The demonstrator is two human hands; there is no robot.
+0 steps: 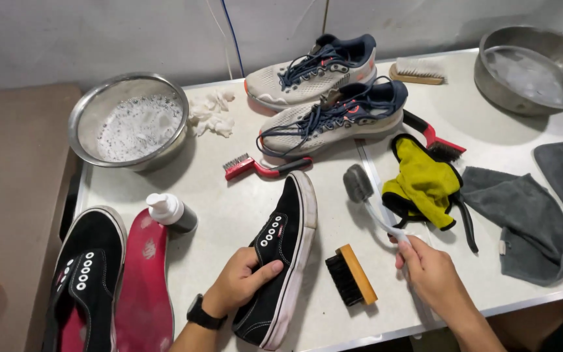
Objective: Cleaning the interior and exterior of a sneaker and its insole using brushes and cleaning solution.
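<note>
White table (pixel 229 215) (front edge cropped): left hand (pixel 239 283) covers shoe (pixel 280 261).

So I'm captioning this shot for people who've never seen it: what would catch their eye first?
Front and centre, the left hand tips a black canvas shoe on its side, while the right hand holds a long-handled grey brush lifted beside it. Next come the bright yellow cloth at right and the steel bowl of suds at back left.

Black canvas slip-on shoe with white rubber sole (pixel 281 254) lies tilted on its side, laceless. Long white-handled brush with grey round head (pixel 367 199) is raised just beside it.
</note>
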